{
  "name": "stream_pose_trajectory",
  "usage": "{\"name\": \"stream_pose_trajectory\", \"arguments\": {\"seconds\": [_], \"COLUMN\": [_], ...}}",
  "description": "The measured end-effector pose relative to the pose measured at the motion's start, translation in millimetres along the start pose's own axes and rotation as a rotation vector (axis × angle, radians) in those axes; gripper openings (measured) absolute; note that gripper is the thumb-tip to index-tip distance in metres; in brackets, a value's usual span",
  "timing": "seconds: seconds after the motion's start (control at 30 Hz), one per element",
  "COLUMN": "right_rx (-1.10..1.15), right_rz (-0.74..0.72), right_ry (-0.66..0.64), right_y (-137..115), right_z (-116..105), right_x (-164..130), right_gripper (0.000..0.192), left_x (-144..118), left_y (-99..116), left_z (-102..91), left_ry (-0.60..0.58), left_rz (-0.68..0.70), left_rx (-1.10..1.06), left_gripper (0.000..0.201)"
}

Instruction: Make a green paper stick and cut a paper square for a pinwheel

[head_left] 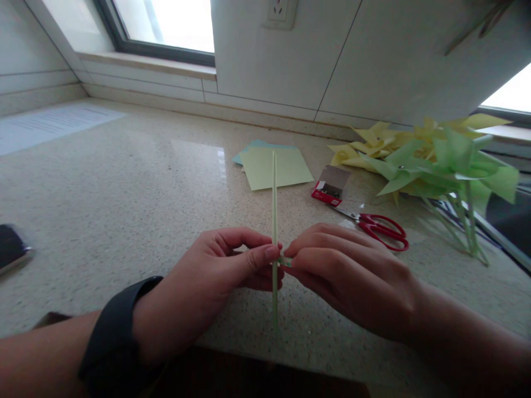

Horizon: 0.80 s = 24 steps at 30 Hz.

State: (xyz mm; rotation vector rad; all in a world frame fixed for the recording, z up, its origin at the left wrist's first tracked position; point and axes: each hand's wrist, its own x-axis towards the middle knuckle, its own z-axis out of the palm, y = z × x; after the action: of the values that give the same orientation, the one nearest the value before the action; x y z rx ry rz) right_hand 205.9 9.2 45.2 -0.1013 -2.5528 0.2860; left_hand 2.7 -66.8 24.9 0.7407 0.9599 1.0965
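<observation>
- A speckled stone countertop runs under a tiled wall with a window at the far left corner and a wall socket above the far edge.
- The person's left hand pinches a thin pale-green stick between thumb and forefinger near the front edge of the countertop; the stick stands upright, its lower end touching the surface.
- The right hand meets the stick from the other side, fingertips closed on a small pale piece against it; what that piece is cannot be made out.
- A black band wraps the left wrist; both forearms are cut off by the frame.
- Behind the stick, toward the far edge, lie sheets of paper, pale yellow over light blue.
- Just right of them sits a small open red box; its printing is too small to read.
- Red-handled scissors lie beside the right hand, near the box.
- A heap of yellow and green paper pinwheels fills the far right corner, partly cut off.
- A printed sheet lies at the left edge, text unreadable.
- A dark object, cropped, sits at the left edge.
</observation>
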Motion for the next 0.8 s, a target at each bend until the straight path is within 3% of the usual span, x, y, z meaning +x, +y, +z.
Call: {"name": "stream_pose_trajectory", "arguments": {"seconds": [0.3, 0.53, 0.8], "right_rx": [-0.010, -0.039, -0.034], "right_rz": [0.012, 0.019, 0.014], "right_ry": [-0.015, -0.052, -0.041], "right_y": [-4, -9, -7], "right_z": [-4, -8, -8], "right_x": [5, 10, 9], "right_gripper": [0.005, 0.020, 0.014], "left_x": [-1, -2, 0], "left_y": [-1, 3, -2], "left_z": [0.3, 0.5, -4.5], "left_ry": [-0.036, -0.099, -0.094], "left_rz": [0.017, 0.066, 0.010], "left_rx": [0.096, 0.225, 0.102], "left_gripper": [0.015, 0.014, 0.012]}}
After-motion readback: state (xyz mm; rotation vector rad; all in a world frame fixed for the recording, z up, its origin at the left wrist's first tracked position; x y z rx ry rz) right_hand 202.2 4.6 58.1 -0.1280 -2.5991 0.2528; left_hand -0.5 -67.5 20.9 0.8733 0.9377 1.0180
